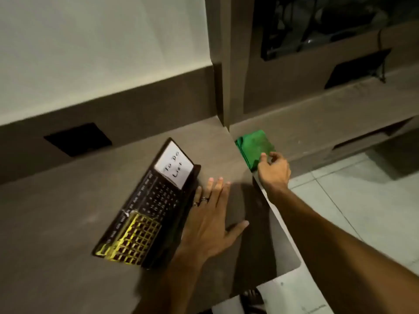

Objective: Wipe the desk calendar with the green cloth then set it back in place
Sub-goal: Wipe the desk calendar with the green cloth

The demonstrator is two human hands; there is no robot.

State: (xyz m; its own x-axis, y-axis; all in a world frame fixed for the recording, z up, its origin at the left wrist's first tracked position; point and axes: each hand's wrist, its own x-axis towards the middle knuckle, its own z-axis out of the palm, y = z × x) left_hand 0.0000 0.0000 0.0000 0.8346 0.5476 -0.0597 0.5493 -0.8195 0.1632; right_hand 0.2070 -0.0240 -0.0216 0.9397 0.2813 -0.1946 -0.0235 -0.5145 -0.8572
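Handwritten "TO DO LIST" on a white card atop the black desk calendar (147,207), lying on the brown desk (56,223); month tabs blurred, "MAY" just legible. Left hand (208,223) flat, fingers (218,189) spread wide, resting beside the calendar's right edge, gripping nothing. Right hand (274,169) loosely curled, fingertips touching the green cloth (254,146) on the lower shelf (317,123), not yet closed.

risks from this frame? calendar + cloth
1. The green cloth sits at the edge of a lower ledge; the right hand only touches its near edge, so a loose pinch may drag it off.
2. The left hand lies flat beside the desk calendar, not gripping; wiping could slide or tip it.
3. Motion blur suggests hurried reaching.
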